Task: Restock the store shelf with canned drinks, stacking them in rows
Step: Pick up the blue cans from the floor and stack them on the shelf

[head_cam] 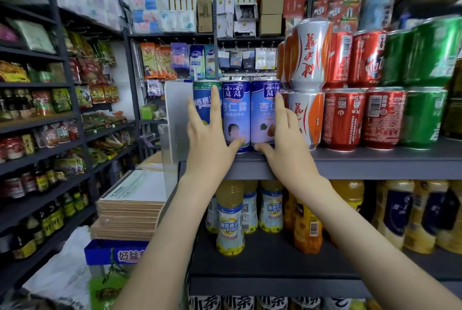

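**Aligning the front row**

Three blue cans [236, 114] stand at the grey shelf's [375, 159] near edge, left of silver-and-orange cans [307, 114]. Left hand [210, 132] and right hand [285, 139] press them, fingers straight, gripping nothing. Next, probably an even push inward.

this is a small shop, a grocery or convenience store. a grey metal shelf [375, 162] carries canned drinks [345, 119] stacked two high along its front edge, with bottled juice [230, 217] on the level below. dark racks [60, 34] at the left hold packaged snacks [92, 69] and sauce bottles [50, 219]. small hanging packets [180, 57] fill the back wall, and cardboard boxes [271, 14] and tissue packs [160, 19] sit along the top.
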A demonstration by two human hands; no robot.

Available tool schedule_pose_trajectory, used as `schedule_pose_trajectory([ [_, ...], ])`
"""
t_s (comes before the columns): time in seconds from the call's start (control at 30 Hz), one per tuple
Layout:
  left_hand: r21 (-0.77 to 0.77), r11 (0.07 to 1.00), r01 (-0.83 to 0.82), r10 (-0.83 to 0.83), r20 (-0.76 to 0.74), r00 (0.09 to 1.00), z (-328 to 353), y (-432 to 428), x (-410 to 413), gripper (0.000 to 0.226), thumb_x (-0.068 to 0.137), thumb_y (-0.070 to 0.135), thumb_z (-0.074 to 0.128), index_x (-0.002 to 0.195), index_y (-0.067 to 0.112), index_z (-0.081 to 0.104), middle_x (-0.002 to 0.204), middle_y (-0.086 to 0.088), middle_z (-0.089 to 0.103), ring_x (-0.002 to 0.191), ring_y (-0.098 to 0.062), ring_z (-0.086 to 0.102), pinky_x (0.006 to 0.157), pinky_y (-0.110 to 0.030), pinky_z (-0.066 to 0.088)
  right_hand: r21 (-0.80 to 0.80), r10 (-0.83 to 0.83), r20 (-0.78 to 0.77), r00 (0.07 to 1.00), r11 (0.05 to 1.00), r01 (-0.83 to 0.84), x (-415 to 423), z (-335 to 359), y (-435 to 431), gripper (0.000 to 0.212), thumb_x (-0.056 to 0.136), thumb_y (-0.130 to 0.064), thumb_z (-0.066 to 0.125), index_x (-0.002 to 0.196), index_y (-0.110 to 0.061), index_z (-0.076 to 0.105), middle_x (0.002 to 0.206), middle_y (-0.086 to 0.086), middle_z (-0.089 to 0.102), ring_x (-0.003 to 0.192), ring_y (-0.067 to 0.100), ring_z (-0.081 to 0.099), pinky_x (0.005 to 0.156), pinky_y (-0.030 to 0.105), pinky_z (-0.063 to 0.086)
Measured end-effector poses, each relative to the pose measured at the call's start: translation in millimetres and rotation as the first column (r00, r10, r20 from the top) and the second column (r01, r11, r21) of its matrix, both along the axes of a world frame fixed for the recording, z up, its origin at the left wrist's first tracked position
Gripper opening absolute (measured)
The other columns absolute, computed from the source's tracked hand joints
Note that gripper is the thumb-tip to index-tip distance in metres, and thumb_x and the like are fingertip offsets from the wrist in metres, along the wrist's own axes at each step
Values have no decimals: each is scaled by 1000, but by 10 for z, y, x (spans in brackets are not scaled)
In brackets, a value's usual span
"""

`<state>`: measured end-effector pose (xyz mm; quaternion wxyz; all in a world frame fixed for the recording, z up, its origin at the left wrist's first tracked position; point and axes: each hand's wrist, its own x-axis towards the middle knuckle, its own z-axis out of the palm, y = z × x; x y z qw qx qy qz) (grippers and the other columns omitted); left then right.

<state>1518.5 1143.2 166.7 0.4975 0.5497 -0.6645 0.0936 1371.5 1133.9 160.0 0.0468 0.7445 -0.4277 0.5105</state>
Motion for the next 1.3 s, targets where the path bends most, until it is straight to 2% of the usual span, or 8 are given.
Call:
schedule_pose_trajectory([
  [0.27,-47,999,-28,29,40,999,-84,-24,-14,108,79,39,71,146,32,-13,154,-21,-11,139,-43,13,111,-47,22,-45,-56,-50,997,998,54,72,33,21,104,84,-6,65,140,-41,-16,144,8,26,116,28,44,86,38,47],
  [0.43,-49,993,-105,108,66,992,-89,12,-19,108,79,43,70,146,33,-13,156,-21,-10,141,-42,11,110,-52,25,-48,-169,-103,980,985,164,115,24,51,100,85,-13,65,147,-32,-12,146,11,28,120,31,43,91,44,46],
  [0.6,-183,967,-177,193,72,979,-184,263,-209,90,84,38,66,151,20,9,155,-24,10,139,-43,22,108,-53,30,-134,-191,-87,978,975,178,-1,-85,328,85,84,-13,66,151,-15,14,144,9,35,127,21,34,102,32,36],
  [0.7,-230,973,-18,5,-58,998,-369,524,-504,63,89,32,58,143,10,35,146,-16,34,135,-29,35,107,-36,34,-153,-172,-74,982,975,159,-249,-216,576,74,86,-11,65,148,-9,25,142,8,40,128,17,33,102,24,31],
  [0.8,-288,939,188,-203,-20,979,-680,819,-917,44,90,27,50,129,7,50,125,-9,53,117,-21,53,100,-27,42,-193,-206,-69,976,963,190,-655,-445,841,57,86,-11,63,138,-2,41,130,13,52,118,21,43,97,23,35],
  [0.93,-61,899,433,-431,44,901,-1305,1202,-1618,39,94,27,44,129,11,49,121,-1,54,112,-13,55,92,-18,44,-102,-253,-89,963,964,244,-1385,-1022,1298,38,88,-12,56,124,1,54,112,13,59,102,24,51,85,27,39],
  [1.07,282,772,570,-586,-34,810,-2097,1583,-2419,44,95,35,45,134,15,46,121,11,50,112,-6,52,88,-12,42,160,-329,-111,938,925,344,-2275,-1833,1817,35,87,-16,61,120,-4,56,105,10,61,95,27,58,72,32,49],
  [1.3,688,520,506,-653,-61,755,-3966,2180,-3536,39,86,30,49,119,10,56,108,-7,64,97,-22,62,78,-26,45,641,-555,-85,828,606,471,-3654,-3790,2735,37,83,-26,56,111,-2,59,96,13,61,90,27,53,75,28,40],
])
